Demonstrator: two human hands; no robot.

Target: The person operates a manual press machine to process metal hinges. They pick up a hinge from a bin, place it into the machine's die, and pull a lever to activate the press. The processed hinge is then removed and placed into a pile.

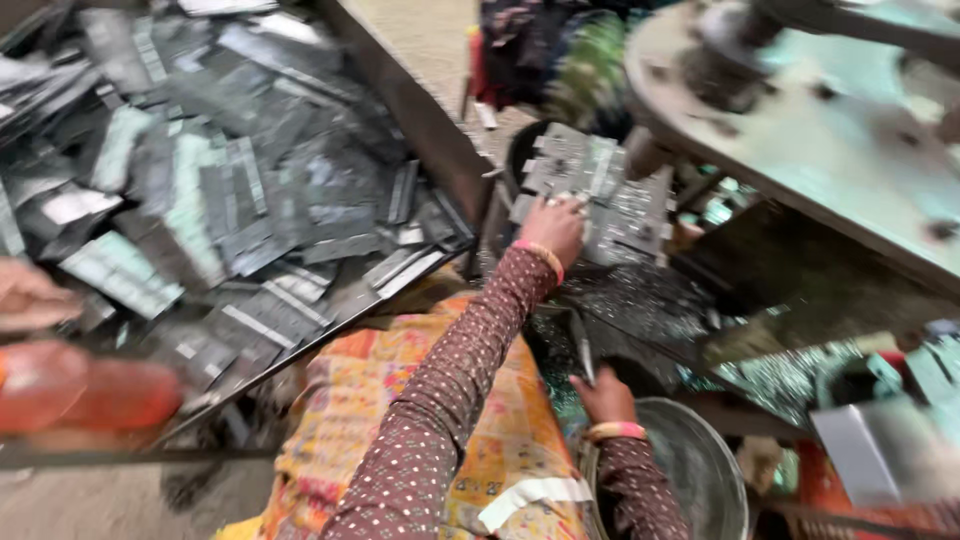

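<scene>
My left hand (553, 226) reaches forward on a brown dotted sleeve and closes on the near edge of a stack of grey punched metal strips (600, 185) lying under a machine. My right hand (604, 396), with a pink bangle at the wrist, sits lower and nearer to me. It grips a thin metal rod (583, 350) that points up and away. Just below and right of that hand is a round steel bowl (705, 470). An orange and yellow patterned cloth (470, 420) covers my lap under both arms.
A big dark tray (420, 110) on the left holds a heap of several grey metal strips (220, 190). A round greenish machine plate (830, 130) overhangs at upper right. Another person's hand (30, 297) and orange sleeve (90, 392) show at the left edge. Metal shavings (640, 300) litter the middle.
</scene>
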